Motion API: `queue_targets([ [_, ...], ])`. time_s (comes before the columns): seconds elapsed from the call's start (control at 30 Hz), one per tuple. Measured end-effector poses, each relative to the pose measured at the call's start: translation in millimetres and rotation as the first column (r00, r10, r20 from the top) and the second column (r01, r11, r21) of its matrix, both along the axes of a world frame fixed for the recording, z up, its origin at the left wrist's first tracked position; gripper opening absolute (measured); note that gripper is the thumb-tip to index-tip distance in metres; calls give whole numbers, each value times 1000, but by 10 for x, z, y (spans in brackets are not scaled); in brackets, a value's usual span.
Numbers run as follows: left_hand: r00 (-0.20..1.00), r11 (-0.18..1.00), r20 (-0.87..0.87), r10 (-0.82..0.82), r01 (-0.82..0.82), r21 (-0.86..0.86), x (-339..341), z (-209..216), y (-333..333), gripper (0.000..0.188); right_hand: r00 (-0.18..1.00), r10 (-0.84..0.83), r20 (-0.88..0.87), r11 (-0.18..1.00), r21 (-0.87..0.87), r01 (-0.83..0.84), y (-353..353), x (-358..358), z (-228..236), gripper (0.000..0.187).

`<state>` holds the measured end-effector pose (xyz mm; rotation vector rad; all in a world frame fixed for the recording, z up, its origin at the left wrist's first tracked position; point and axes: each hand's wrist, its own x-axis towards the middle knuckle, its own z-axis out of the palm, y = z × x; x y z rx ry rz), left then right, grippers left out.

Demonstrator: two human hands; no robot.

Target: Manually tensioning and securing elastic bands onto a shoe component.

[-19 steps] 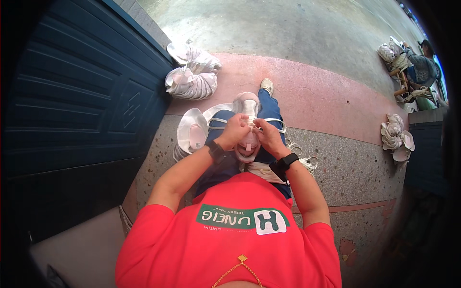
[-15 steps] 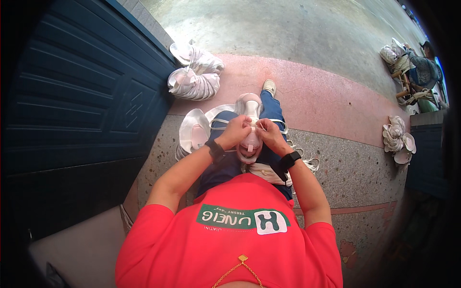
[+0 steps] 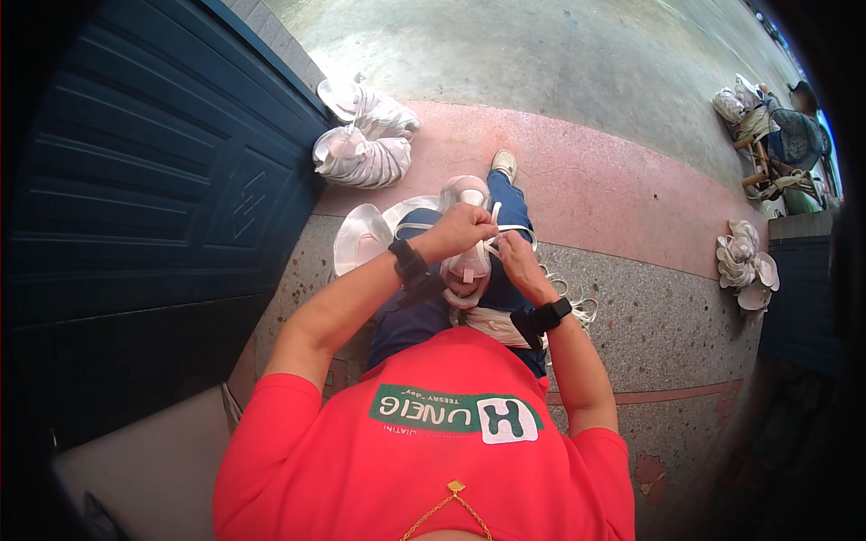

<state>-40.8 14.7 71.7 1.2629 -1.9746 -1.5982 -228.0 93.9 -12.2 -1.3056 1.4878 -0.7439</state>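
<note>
A pale pink and white shoe upper (image 3: 467,270) rests on my lap, its toe pointing away from me and partly covered by my hands. Above its middle, my left hand (image 3: 458,231) is closed in a pinch on a white shoelace (image 3: 495,214). Just to the right, the fingers of my right hand (image 3: 523,263) are pinched together on the same lace. The lace runs between the two hands, and a loop of it lies over my thigh. Beside my left leg is another white and pink shoe upper (image 3: 364,242).
Bundles of pale shoe uppers (image 3: 365,149) lie by the dark blue door (image 3: 153,171) on the left. Loose white laces (image 3: 577,307) hang by my right leg. More uppers (image 3: 747,263) are stacked at the right, where another person sits farther back beside a chair (image 3: 796,137).
My left hand has moved right and slightly up across the shoe upper, turning toward my right hand. My right hand has shifted slightly right and down. A lace end now sticks up between them.
</note>
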Motion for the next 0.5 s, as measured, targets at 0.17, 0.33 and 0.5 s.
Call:
queue_targets([
  [0.17,984,974,-58,166,-155,163,65,-116,-105,22,990,105,-96,987,-112,-116,29,146,230,24],
  [0.33,973,959,-86,216,-195,206,48,-210,-153,21,977,137,-161,989,-30,-144,-44,113,86,21],
  [0.5,980,970,-91,176,-157,186,99,-303,-169,20,926,198,-322,937,-216,-275,-173,166,57,20],
])
